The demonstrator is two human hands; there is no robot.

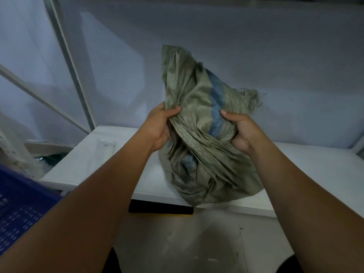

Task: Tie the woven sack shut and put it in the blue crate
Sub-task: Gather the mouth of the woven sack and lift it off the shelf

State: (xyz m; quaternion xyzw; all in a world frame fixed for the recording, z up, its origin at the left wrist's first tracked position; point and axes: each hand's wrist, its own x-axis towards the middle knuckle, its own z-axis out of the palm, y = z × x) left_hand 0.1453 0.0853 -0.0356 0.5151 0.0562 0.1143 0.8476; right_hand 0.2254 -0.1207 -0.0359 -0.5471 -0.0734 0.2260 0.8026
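Note:
A grey-green woven sack with a blue stripe stands on the white table, bulging at the bottom and overhanging the front edge a little. Its neck is gathered and twisted, and the loose top flares upward with frayed threads on the right. My left hand grips the left side of the gathered neck. My right hand grips the right side, next to the blue stripe. The blue crate, with perforated walls, is at the lower left beside the table.
White walls close in the back and the left, with a metal frame post on the left. A clear plastic item lies on the table's left part. A dark object with a yellow edge sits under the table front. Pale floor lies below.

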